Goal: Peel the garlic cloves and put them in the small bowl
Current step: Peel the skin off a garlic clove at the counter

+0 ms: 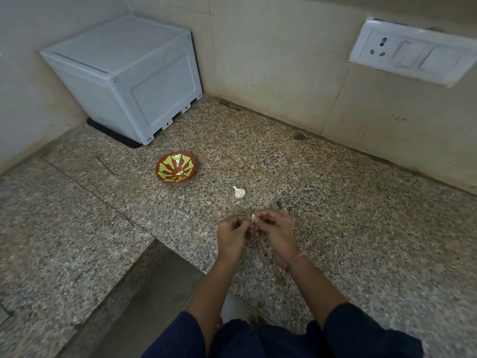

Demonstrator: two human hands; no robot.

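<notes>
1. You have both hands raised over the speckled surface point(335, 202), each one closed to a pinch. Your left hand point(230, 235) and right hand point(275, 231) grip the same garlic clove point(253, 218), which shows as a pale sliver between them. I cannot tell how much skin is left on it.
2. The small bowl point(175, 170) sits well apart from your hands, ahead and to your left. It holds what looks like one peeled clove point(180, 172). The garlic bulb point(239, 192) lies on the surface between the bowl and your hands, nearer your hands.
3. Risk: a bared clove is small and probably slick. A hard tug on the skin could flick it out of your pinch, and it would likely skitter across the stone.
4. Risk: papery skin may cling to your hand and ride into the bowl if you release the clove without shaking it free.
5. Risk: when you reach for the bowl, your hand passes near the bulb, and a brush could set it rolling.
6. Edges: the surface ends at a darker gap point(154, 293) to the left of your left hand and nearer you. A clove dropped that way may go over.
7. Room: there is open stone between your hands and the bowl. The white box point(124, 81) in the far-left corner and the wall point(284, 60) with its socket plate point(410, 50) are well away from that path.
</notes>
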